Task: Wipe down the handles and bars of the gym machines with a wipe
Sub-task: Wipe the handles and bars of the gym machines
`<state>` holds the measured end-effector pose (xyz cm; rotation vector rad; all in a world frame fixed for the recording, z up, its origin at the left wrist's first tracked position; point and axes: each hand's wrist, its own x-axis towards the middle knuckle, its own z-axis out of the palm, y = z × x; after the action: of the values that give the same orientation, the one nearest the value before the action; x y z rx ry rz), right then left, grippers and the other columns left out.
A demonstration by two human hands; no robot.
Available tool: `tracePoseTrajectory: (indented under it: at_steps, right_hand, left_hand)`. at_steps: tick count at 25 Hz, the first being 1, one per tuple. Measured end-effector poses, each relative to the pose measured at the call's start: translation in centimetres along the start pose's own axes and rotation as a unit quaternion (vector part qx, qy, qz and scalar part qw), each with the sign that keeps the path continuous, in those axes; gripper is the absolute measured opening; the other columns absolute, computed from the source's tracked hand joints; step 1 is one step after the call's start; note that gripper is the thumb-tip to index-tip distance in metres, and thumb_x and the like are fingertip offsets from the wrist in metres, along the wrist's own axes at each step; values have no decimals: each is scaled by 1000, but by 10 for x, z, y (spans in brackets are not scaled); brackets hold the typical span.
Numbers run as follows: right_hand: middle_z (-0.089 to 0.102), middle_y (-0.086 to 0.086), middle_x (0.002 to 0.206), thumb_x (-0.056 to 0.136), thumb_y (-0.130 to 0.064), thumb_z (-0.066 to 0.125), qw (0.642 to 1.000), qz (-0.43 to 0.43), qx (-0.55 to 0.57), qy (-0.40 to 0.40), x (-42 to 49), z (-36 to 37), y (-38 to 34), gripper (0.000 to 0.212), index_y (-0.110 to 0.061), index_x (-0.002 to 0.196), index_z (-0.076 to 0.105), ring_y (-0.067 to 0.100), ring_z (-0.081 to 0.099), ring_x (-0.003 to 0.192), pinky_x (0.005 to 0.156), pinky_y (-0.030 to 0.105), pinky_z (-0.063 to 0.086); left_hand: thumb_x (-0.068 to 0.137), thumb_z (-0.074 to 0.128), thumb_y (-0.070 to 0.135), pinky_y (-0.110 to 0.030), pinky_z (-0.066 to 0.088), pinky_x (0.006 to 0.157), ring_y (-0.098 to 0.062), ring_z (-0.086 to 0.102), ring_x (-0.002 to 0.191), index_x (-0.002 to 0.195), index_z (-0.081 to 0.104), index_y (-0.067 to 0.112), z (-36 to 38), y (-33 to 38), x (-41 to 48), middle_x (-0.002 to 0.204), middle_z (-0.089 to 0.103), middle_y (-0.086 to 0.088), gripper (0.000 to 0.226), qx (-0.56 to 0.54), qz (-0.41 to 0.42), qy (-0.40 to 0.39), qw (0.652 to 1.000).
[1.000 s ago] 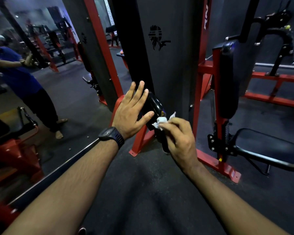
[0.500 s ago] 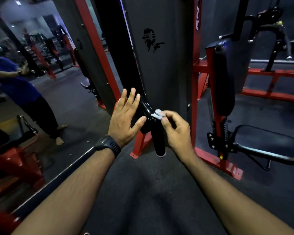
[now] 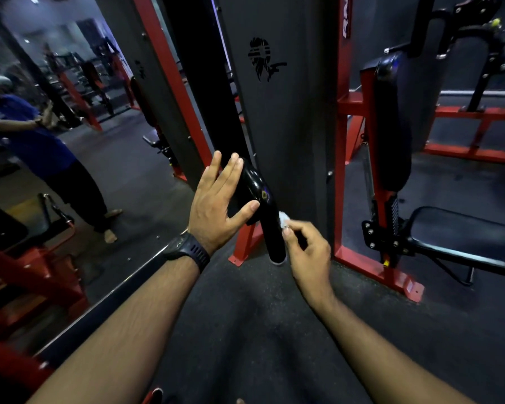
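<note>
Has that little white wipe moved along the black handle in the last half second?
Yes. The wipe, pinched by the right hand, has slid down the black handle, from its bend toward its lower end.

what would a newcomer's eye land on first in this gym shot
Dead centre, two bare arms reach to a glossy black handle: the left hand rests open against its upper bend, while the right hand pinches a small white wipe against its right side. Next comes the bright red frame just to the right, with a black seat near the right edge.
</note>
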<state>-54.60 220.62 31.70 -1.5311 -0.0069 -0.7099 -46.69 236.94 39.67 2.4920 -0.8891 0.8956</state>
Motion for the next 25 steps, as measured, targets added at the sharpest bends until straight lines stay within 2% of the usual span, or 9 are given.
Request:
tracePoseTrajectory:
  at_steps: [2,5,9,12,15,18,20,22,25]
  right_hand:
    - [70,-3,98,91,-4,61,1000,6,4,-5,-2,-1,8,14,-12,98,71,6,64,96,85,24,51]
    - [71,-5,96,92,-7,62,996,85,-26,-26,-15,-3,20,13,-15,96,71,6,65,93,86,39,53]
    - [69,-3,99,93,-7,60,998,58,-4,-5,-11,0,12,13,-13,98,70,6,64,97,85,23,52]
    - [68,-2,98,92,-5,60,994,104,15,2,-20,5,10,19,-23,93,68,9,64,96,85,31,52]
    - [68,1,99,93,-6,60,997,70,37,3,-12,5,11,13,-17,95,67,12,64,97,85,26,50]
    - [66,-3,96,92,-8,61,996,84,8,-3,-23,5,13,15,-21,93,67,6,62,94,83,34,52]
    - [62,-6,96,88,-2,65,999,21,-18,24,-25,6,2,24,-25,93,68,2,59,94,83,26,50]
    - [58,-1,99,84,1,68,992,-105,-71,8,-18,6,-3,22,-13,99,72,10,57,95,86,16,43]
    - [54,0,102,80,0,75,949,-252,-191,-21,-17,8,2,21,-7,99,74,17,51,93,86,16,43]
  left_hand:
    - [93,45,54,-48,21,119,-22,9,150,150,30,11,1,1,0,157,29,-2,74,-5,-2,1,1000]
    - [92,45,54,-50,20,119,-22,9,150,151,30,12,0,2,-3,157,30,-2,74,0,-5,-1,1000]
    - [91,44,56,-50,21,119,-21,8,150,151,30,11,-1,1,-1,158,28,-2,76,4,-7,-8,1000]
    - [91,44,58,-49,18,120,-21,8,150,151,30,12,-3,0,-2,158,27,-1,76,14,-3,-14,1000]
    - [91,44,58,-51,19,119,-22,9,150,151,31,11,-4,-1,-1,158,29,-2,76,20,3,-16,1000]
    - [91,44,58,-50,17,120,-22,9,150,150,32,11,-7,-3,-2,158,30,-2,76,30,7,-22,999]
    - [91,44,58,-49,14,120,-22,11,150,150,35,11,-9,-4,-1,157,31,-3,76,47,20,-22,998]
    - [92,42,59,-50,14,120,-24,15,149,149,37,11,-9,-9,0,156,34,-4,74,70,36,-13,997]
    - [94,39,59,-56,17,117,-27,22,146,146,41,12,-9,-21,1,153,39,-3,70,104,78,4,992]
